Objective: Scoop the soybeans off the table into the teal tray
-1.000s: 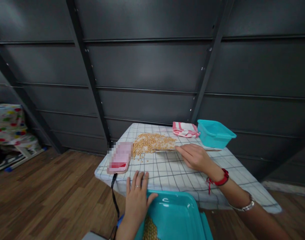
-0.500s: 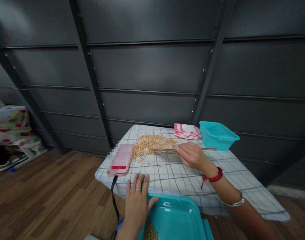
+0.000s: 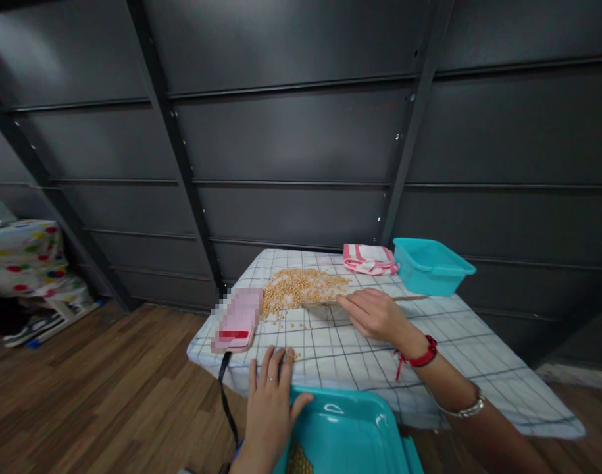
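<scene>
My right hand (image 3: 374,313) rests on a thin flat strip (image 3: 330,302) that lies across the checked tablecloth (image 3: 429,342), its fingers pressed on the strip at the near edge of a pile of yellow beans (image 3: 301,286). A few loose beans lie nearer to me. Against the near table edge, my left hand (image 3: 271,401) grips the rim of a teal tray (image 3: 350,428), thumb inside, fingers over the cloth. Some beans sit in the tray's bottom.
A pink phone-like thing (image 3: 239,319) with a black strap lies at the left table edge. A folded pink striped cloth (image 3: 370,259) and a teal tub (image 3: 431,265) stand at the back right. Dark metal panels rise behind; wooden floor lies left.
My right hand and the strip have shifted slightly left along the bean pile. My left hand stays on the tray rim. The view has tilted a little.
</scene>
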